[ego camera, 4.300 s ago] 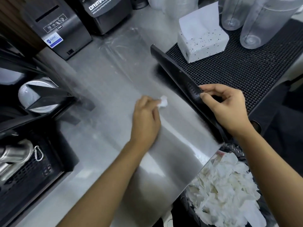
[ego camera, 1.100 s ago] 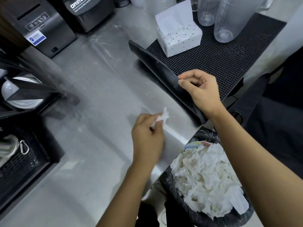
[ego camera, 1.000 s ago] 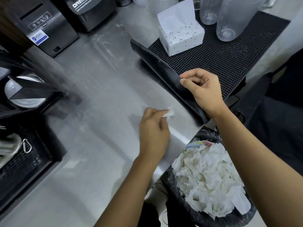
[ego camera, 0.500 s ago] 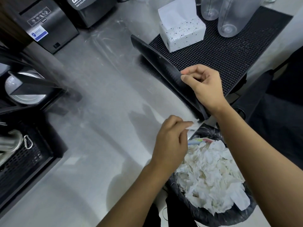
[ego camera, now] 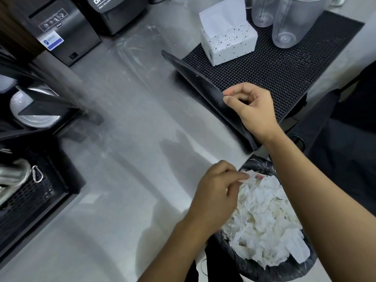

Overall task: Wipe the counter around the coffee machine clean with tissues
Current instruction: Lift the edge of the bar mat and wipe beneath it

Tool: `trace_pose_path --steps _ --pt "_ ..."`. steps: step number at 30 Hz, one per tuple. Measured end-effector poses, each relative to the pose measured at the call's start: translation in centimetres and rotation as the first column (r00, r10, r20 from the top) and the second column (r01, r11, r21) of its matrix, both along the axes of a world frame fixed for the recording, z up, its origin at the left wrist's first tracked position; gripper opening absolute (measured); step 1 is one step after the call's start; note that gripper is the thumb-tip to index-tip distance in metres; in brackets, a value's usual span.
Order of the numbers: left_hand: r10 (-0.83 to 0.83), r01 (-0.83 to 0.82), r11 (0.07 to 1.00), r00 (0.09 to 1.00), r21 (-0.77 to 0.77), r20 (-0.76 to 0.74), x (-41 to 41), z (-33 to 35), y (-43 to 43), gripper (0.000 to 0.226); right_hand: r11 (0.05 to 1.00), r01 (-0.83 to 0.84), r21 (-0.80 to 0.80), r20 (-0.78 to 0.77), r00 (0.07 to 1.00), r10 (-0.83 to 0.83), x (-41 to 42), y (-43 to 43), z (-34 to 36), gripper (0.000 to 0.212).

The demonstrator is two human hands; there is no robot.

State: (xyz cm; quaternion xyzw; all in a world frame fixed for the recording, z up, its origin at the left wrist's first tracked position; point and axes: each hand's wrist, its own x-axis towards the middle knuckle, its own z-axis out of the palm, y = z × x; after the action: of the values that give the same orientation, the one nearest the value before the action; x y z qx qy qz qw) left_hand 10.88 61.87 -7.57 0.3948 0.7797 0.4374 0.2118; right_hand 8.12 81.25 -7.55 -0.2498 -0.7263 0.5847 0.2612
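At the far left stands the black coffee machine (ego camera: 24, 139). Its perforated drip grille (ego camera: 26, 202) sits low at the near end, and a rounded steel part with a small clip (ego camera: 37, 176) hangs over it. A white ridged saucer (ego camera: 30, 110) lies on a dark ledge of the machine, partly hidden by a black bar. Farther back are a boxy dark metal appliance (ego camera: 61, 31) with a blue-and-white sticker and a black unit with white lettering (ego camera: 114, 11).

The worktop (ego camera: 132, 129) is brushed stainless steel, dull grey and marked with pale smears and streaks. It runs from the machines to the near edge on the right.

At the right, a black rubber mat (ego camera: 284, 64) with a studded top covers the far part of the worktop. The right hand (ego camera: 252, 110) pinches the mat's left edge between thumb and curled fingers and holds it up, so the smooth underside faces left. On the mat stand a white speckled tissue box (ego camera: 227, 43), with a sheet sticking up, and two clear plastic jugs (ego camera: 295, 19), both of which look empty.

Nearer, the left hand (ego camera: 217, 192) reaches past the worktop's edge. Its fingertips are pressed together on a small used tissue (ego camera: 252, 180) over a bin (ego camera: 254, 162). The bin has a black plastic liner and is heaped with crumpled white tissues (ego camera: 264, 220). The two hands are well apart. Dark cloth (ego camera: 345, 149) fills the right edge.
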Motion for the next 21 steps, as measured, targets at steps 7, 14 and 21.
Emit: trace_pose_path --steps 7,14,21 --pt "0.440 -0.436 0.898 0.888 0.057 -0.133 -3.0 -0.7 -0.8 0.027 1.000 -0.001 -0.002 0.018 1.000 0.001 -0.2 -0.2 -0.2 0.006" --pt "0.170 -0.180 0.982 0.974 0.052 0.150 -1.2 0.1 -1.2 0.031 1.000 -0.018 0.016 0.020 1.000 0.018 -0.1 -0.1 -0.2 0.007" --pt "0.392 -0.396 0.918 0.903 0.010 -0.176 -2.5 -0.3 -2.3 0.026 0.999 -0.020 0.029 0.020 1.000 0.019 -0.2 -0.1 -0.3 0.006"
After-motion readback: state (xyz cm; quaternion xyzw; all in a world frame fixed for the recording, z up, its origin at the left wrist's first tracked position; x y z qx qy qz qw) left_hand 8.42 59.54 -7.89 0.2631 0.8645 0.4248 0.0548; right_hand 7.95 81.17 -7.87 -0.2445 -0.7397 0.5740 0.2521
